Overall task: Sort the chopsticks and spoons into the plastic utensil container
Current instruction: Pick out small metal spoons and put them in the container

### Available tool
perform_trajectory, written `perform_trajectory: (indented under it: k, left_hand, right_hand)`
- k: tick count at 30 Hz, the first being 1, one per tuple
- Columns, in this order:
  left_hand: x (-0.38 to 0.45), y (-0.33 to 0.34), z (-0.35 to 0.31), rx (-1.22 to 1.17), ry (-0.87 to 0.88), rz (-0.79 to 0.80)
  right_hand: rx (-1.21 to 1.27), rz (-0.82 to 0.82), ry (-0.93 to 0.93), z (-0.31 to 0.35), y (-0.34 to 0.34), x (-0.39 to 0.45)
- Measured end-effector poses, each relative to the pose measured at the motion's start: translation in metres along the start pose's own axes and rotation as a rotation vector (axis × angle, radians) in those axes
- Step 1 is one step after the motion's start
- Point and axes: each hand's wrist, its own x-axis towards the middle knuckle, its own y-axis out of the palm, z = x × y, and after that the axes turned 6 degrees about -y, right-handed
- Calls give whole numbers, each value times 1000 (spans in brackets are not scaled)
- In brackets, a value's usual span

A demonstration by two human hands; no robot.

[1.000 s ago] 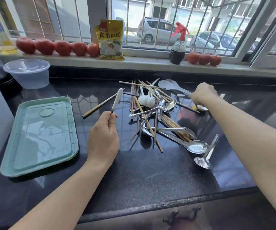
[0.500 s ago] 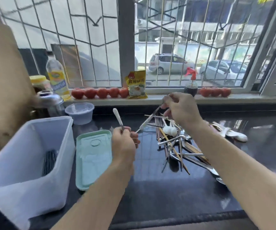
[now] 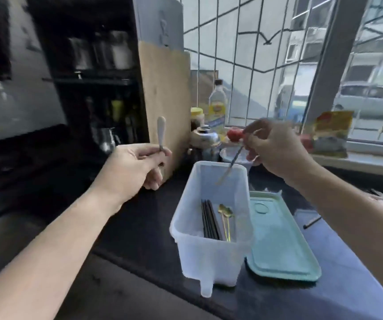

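Observation:
A translucent plastic utensil container (image 3: 183,229) stands on the black counter. Inside lie several black chopsticks (image 3: 210,219) and gold spoons (image 3: 225,218). My left hand (image 3: 132,166) is left of the container, shut on a white-handled utensil (image 3: 161,130) whose handle points up. My right hand (image 3: 275,151) hovers above the container's far end, pinching a thin utensil (image 3: 232,161) that hangs down over the far rim; blur hides what kind it is.
A teal lid (image 3: 280,239) lies flat just right of the container. A tall wooden board (image 3: 165,105) leans behind my left hand. Bottles (image 3: 217,109), a clear tub and tomatoes (image 3: 234,134) crowd the back near the barred window. One dark chopstick (image 3: 312,222) lies at right.
The view has swung left from the utensil pile to the container. Both hands lifted their utensils off the counter and carried them leftward, the right one now above the container.

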Motion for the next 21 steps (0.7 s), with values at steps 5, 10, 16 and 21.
perform_trajectory:
  k: [5,10,16,21]
  left_hand:
    - [14,-49,27,90,-66,-64]
    - [15,-51,48,54,-155,-73]
    - [26,-20,43,24,-145,59]
    - [28,10,20,-141,-156,234]
  right_hand:
    - [-557,654,66,8,84,15]
    - [-582,1145,399,-14,132,10]
    - [-440,1002,478,-31,120,12]
    - [121,539,398,-14,74,29]
